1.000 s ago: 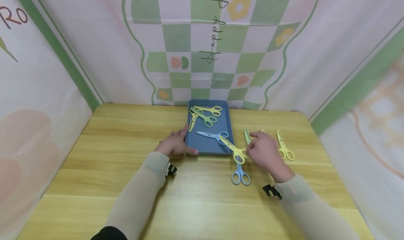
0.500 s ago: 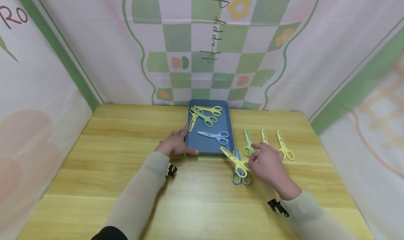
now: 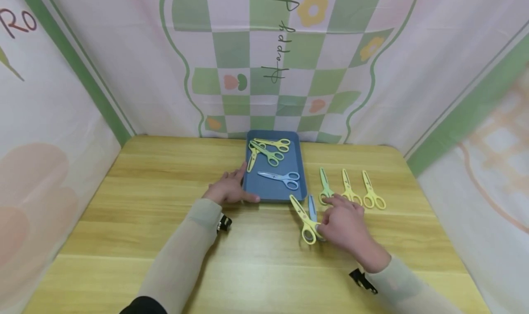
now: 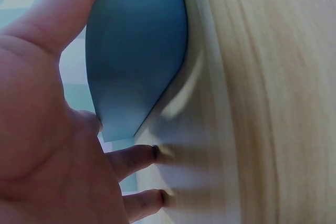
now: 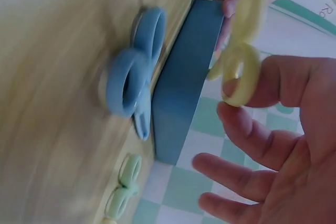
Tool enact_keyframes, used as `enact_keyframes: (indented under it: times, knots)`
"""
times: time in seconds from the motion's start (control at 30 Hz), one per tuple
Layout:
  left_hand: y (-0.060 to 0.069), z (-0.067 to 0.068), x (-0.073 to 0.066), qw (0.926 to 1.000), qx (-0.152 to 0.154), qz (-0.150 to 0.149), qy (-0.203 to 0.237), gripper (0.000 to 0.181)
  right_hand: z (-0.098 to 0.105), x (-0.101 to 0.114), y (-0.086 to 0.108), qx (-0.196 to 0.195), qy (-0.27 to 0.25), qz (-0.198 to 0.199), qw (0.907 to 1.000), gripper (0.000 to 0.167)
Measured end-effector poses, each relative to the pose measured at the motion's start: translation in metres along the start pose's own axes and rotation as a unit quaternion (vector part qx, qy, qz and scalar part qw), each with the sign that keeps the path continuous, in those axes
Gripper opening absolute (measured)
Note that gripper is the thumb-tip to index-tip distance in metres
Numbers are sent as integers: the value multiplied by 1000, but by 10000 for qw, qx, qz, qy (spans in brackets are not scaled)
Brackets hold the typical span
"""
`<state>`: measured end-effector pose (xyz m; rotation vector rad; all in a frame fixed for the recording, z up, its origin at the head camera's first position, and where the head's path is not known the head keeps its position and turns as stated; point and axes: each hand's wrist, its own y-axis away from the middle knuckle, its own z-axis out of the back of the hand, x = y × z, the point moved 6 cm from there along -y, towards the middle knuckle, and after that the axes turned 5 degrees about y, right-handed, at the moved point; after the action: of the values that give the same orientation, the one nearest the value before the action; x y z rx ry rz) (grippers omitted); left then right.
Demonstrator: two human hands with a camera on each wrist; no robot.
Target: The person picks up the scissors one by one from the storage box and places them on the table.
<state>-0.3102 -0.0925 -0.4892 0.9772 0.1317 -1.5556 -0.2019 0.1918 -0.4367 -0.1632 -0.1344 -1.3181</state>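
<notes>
In the head view my right hand [image 3: 345, 224] pinches a yellow pair of scissors [image 3: 299, 208] by a handle loop, between thumb and index finger. Its other fingers stretch out loosely in the right wrist view. Below the held pair, a blue pair of scissors [image 5: 126, 85] lies on the table, partly covered in the head view. My left hand [image 3: 226, 188] rests at the near left corner of a blue tray [image 3: 268, 194], thumb along the near rim, fingers by the left side. Inside the tray are blue scissors [image 3: 270, 175], green scissors [image 3: 262, 152] and two yellow pairs.
To the right of the tray, green scissors [image 3: 324, 180], yellow scissors [image 3: 346, 180] and another yellow pair [image 3: 367, 184] lie in a row, blades pointing away. The wooden table [image 3: 165, 176] meets a patterned cloth backdrop [image 3: 264, 89] behind the tray.
My right hand has drawn the yellow scissors back from the tray's near right corner towards me, and their blades have turned to point more away from me. The left hand stays put.
</notes>
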Motion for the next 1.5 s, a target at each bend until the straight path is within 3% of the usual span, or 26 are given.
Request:
enact_keyframes:
  times: [0.17,0.47,0.87,1.2,1.5]
  knots:
    - [-3,-1,1,9999,38,70,-82,129,4,11,9,-216,-233,198,9993,28]
    - [-1,0,2,9999,8,74,-116,128,1,21,21,-185,-373,334,9986,31]
    - [0,0,0,9999,64,34,72,126,-17,28,20,-156,0,365,9992,32]
    - [1,1,0,10000,50,23,-62,128,-32,39,12,5,469,360,9982,28]
    - [1,-1,-1,9997,154,136,-121,126,-40,48,8,108,566,248,9980,26]
